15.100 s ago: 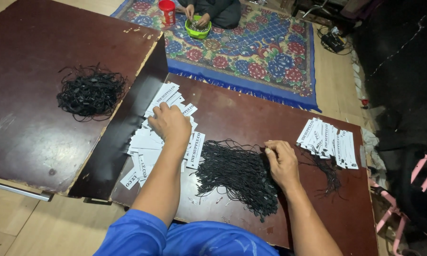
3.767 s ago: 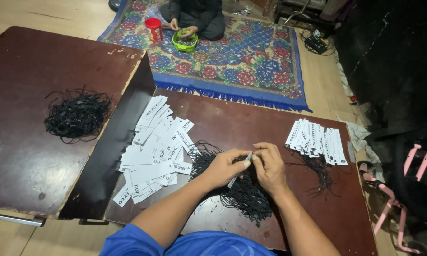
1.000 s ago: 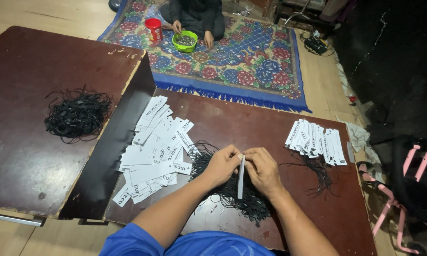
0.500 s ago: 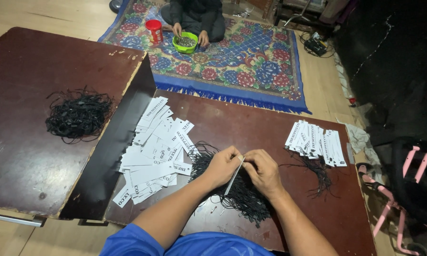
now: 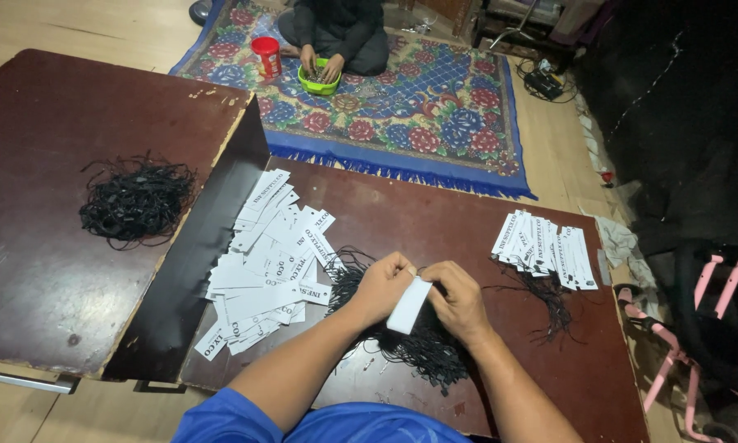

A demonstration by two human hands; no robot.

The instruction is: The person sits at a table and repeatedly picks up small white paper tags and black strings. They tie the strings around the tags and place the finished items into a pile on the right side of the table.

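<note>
My left hand (image 5: 381, 285) and my right hand (image 5: 457, 297) meet over a heap of black strings (image 5: 422, 349) on the dark brown board (image 5: 435, 213). Between them they pinch one white paper tag (image 5: 407, 304), which hangs tilted downward from my fingertips. A spread pile of loose white tags (image 5: 268, 262) lies just left of my left hand. A neater row of white tags with black strings (image 5: 544, 244) lies to the right of my right hand.
A second tangle of black strings (image 5: 135, 199) sits on the larger brown board (image 5: 74, 131) at left. Beyond, a person sits on a patterned rug (image 5: 435, 107) with a green bowl (image 5: 320, 80) and a red cup (image 5: 265, 56). A pink frame (image 5: 697, 328) stands at right.
Over the last second my hands stayed together above the black strings, and the white tag between them shifted from upright to tilted. Earlier, my left hand was on the loose tag pile.
</note>
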